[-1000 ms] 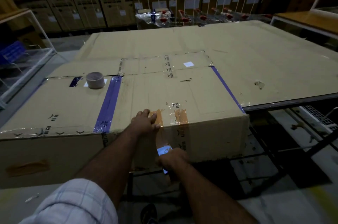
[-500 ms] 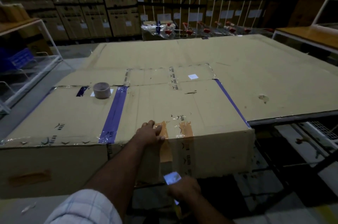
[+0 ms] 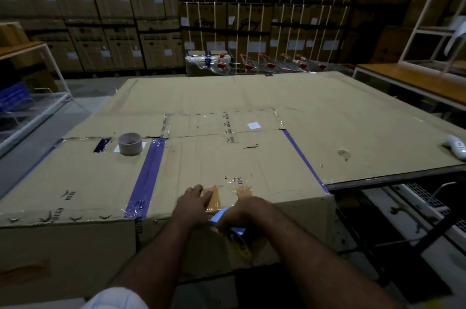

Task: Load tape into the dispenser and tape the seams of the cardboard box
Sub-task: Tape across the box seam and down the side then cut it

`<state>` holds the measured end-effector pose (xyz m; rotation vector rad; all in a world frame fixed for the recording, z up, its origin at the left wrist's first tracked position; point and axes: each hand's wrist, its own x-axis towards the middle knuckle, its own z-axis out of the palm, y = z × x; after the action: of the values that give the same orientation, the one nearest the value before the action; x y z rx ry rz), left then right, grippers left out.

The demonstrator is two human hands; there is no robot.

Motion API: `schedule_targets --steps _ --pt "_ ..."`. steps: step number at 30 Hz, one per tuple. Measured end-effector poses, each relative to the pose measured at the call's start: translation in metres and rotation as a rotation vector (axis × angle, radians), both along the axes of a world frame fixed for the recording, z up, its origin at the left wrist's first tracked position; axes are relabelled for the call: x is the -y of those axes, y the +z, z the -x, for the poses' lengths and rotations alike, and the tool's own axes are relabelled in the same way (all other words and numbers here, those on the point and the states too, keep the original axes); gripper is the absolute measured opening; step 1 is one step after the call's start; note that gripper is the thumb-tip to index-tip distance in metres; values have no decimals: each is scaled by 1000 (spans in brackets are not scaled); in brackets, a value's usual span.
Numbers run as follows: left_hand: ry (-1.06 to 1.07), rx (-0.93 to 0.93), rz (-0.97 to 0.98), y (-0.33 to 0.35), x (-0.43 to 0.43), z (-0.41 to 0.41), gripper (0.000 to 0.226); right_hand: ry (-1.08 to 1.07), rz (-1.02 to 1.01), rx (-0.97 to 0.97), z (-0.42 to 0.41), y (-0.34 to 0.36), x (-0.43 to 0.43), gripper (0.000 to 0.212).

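Observation:
A large flat cardboard box (image 3: 227,165) lies in front of me, with blue tape strips and clear tape across its seams. My left hand (image 3: 193,204) presses flat on a strip of brown tape (image 3: 214,199) at the box's near top edge. My right hand (image 3: 248,215) grips a tape dispenser (image 3: 227,220) with a shiny blade, held at that edge just right of my left hand. A second brown strip (image 3: 244,191) lies beside the first. A spare tape roll (image 3: 130,143) stands on the box at the left.
A white handheld device (image 3: 455,148) lies at the right edge of the cardboard-covered table (image 3: 327,112). Stacked cartons fill the back wall. A white metal rack (image 3: 428,31) stands at the right, and a wire shelf (image 3: 30,107) at the left.
My right hand has come up with the dispenser from the box's front face to its top edge. The left hand stays on the brown tape. The camera has tilted upward.

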<state>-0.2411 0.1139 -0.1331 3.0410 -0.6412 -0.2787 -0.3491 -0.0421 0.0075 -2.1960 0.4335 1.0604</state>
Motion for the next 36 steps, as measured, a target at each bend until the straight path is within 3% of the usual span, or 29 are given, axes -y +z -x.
schedule_targets --steps 4,7,10,14,17,20,22,26,29,32,36 --pt "23 -9 31 -1 -1 4 104 4 39 -21 -7 40 24 17" --pt "12 27 11 -3 -1 12 114 -136 78 281 -24 48 46 40" --pt "45 79 -37 -12 3 25 108 -264 31 555 -40 40 54 60" --pt "73 114 22 -27 3 25 105 -447 -156 679 -63 24 58 40" --pt "28 111 -28 -20 9 13 104 -493 -200 698 -86 13 57 47" --pt "62 -118 -77 24 22 -16 94 -500 -234 693 -117 5 54 43" --pt "116 -266 110 58 30 -53 77 -513 -245 702 -139 3 50 48" --pt "328 -601 885 94 36 -123 58 -539 -304 719 -180 5 42 45" --pt "246 -883 1269 108 41 -144 40 -562 -435 718 -210 4 39 38" --pt "231 -800 1362 113 41 -169 38 -633 -565 684 -237 -1 41 38" --pt "190 -641 1271 105 38 -207 31 -719 -491 667 -260 -10 46 34"
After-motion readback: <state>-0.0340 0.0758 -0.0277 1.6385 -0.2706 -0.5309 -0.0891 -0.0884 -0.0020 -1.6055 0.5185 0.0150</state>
